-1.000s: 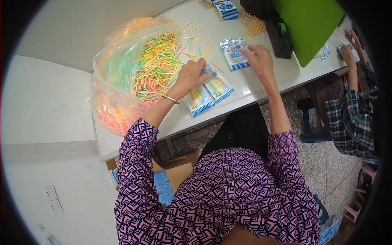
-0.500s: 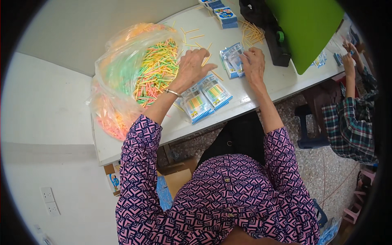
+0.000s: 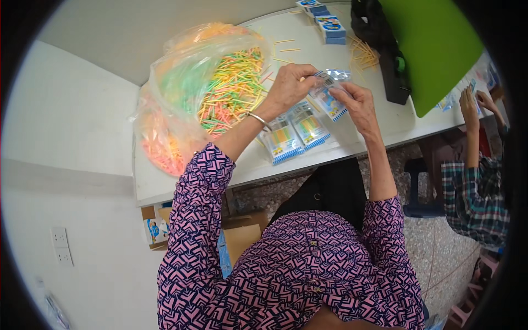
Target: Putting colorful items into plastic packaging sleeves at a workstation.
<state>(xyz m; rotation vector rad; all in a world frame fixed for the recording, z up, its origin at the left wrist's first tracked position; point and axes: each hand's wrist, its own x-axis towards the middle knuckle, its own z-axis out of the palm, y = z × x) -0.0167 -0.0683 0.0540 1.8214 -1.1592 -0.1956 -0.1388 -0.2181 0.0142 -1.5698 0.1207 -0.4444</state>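
Between both hands, above the table, is a clear plastic packet (image 3: 331, 104) with blue striped ends. My left hand (image 3: 291, 85) pinches its upper left edge with thumb and fingers. On the other side, my right hand (image 3: 357, 104) grips the packet's right edge. Just below my left hand lie filled packets (image 3: 284, 135) side by side, with coloured sticks showing through their windows. Left of my left wrist, a large clear plastic bag (image 3: 181, 82) lies open, heaped with thin yellow, green and pink sticks (image 3: 231, 88).
Stacks of small blue-and-white packs (image 3: 331, 30) stand at the back of the white table (image 3: 181, 192). Loose yellow sticks (image 3: 363, 53) lie near a black tape dispenser (image 3: 395, 77) and a green panel (image 3: 434, 49). Another person's hands (image 3: 473, 104) work at the far right.
My right hand has lifted a packet off the table and brought it left. My left hand has moved right and closed on the packet's edge. The view has shifted slightly.
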